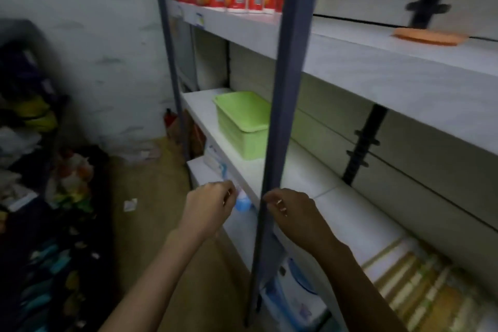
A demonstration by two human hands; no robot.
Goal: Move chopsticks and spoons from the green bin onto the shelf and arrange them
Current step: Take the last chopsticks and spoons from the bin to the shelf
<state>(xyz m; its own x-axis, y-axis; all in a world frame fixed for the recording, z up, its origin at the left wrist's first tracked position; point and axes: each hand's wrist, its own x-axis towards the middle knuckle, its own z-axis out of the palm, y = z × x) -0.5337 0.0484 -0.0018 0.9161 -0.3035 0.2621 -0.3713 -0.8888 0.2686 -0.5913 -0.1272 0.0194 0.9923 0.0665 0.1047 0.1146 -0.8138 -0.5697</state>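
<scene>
Green bin on middle shelf, 12 o'clock of the hands, just left of blue upright; contents hidden. Left hand and right hand loosely curled, holding nothing visible; suggest reaching left of upright and lifting utensils in small aligned bunches.

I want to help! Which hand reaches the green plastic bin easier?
Likely the left hand: it is left of the blue-grey metal post, like the green plastic bin; the right hand is on its other side.
</scene>
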